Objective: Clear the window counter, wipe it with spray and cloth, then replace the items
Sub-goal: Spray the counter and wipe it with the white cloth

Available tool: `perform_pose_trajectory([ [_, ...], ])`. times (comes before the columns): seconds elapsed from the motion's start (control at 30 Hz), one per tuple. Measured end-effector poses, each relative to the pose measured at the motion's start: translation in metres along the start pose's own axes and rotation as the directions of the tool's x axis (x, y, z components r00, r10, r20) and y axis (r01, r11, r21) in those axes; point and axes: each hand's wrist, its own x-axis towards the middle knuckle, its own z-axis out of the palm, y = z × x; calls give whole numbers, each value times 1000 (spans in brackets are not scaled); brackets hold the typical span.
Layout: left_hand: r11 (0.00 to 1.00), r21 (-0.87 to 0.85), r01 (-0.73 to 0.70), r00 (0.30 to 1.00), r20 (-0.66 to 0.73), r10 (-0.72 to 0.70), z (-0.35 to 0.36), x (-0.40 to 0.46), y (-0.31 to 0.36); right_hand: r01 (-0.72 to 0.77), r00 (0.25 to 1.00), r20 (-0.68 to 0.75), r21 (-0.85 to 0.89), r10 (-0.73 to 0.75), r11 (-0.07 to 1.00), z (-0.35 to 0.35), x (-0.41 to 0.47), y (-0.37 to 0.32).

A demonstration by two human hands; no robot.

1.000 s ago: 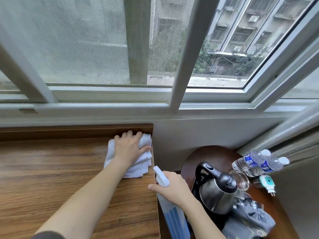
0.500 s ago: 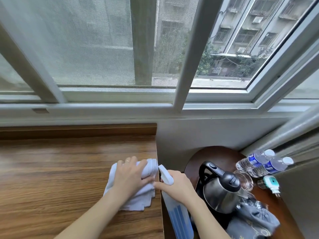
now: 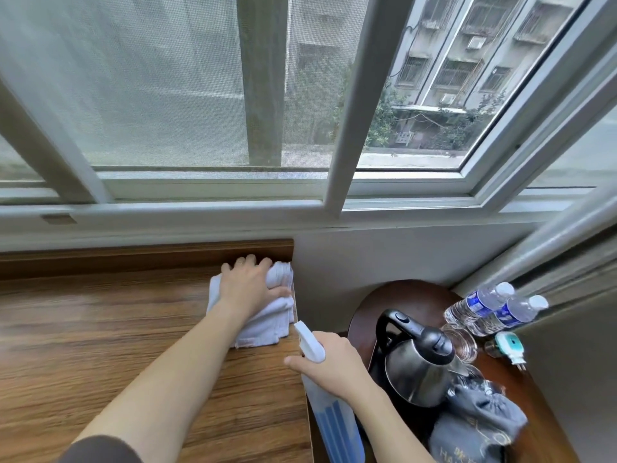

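Observation:
My left hand (image 3: 248,285) presses flat on a folded white cloth (image 3: 267,324) at the far right corner of the wooden window counter (image 3: 100,345), close to the back ledge. My right hand (image 3: 334,365) grips a white and blue spray bottle (image 3: 330,422), held upright just off the counter's right edge. The bottle's nozzle points toward the cloth. The counter's surface carries only the cloth.
A round dark side table (image 3: 417,295) stands to the right, lower than the counter. On it are a steel kettle (image 3: 417,365), two water bottles (image 3: 490,307), glasses (image 3: 464,342), a small teal plug device (image 3: 509,347) and a grey pouch (image 3: 474,426). The window frame (image 3: 334,198) runs behind.
My left hand pulled the cloth toward me along the counter's right edge, then pushed it back to the far corner. The right hand with the bottle stayed roughly in place.

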Motion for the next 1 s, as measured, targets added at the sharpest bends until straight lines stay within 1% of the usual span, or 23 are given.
perform_pose_trajectory([
  [0.2,997,22,-68,998,-2,68,0,-23,-2,8,1000,-13,-22,-9,1000,6,-10,7],
  [0.37,995,-7,-95,994,52,95,0,-70,-3,27,1000,-6,-72,-28,997,5,-30,10],
  [0.43,995,0,-99,994,46,99,3,-92,-3,34,999,2,-67,-34,997,5,-40,11],
  [0.53,997,2,-72,997,20,72,5,-121,-4,55,998,28,-77,-53,996,7,-55,15],
  [0.73,1000,2,7,998,67,-7,-4,-145,-5,101,990,111,-113,-89,988,13,-85,25],
  [0.87,996,54,65,991,110,-70,-15,-156,0,123,985,138,-116,-107,986,18,-109,31],
  [1.0,993,-27,111,986,131,-107,-16,-177,-8,95,986,146,-96,-81,991,22,-130,34],
])
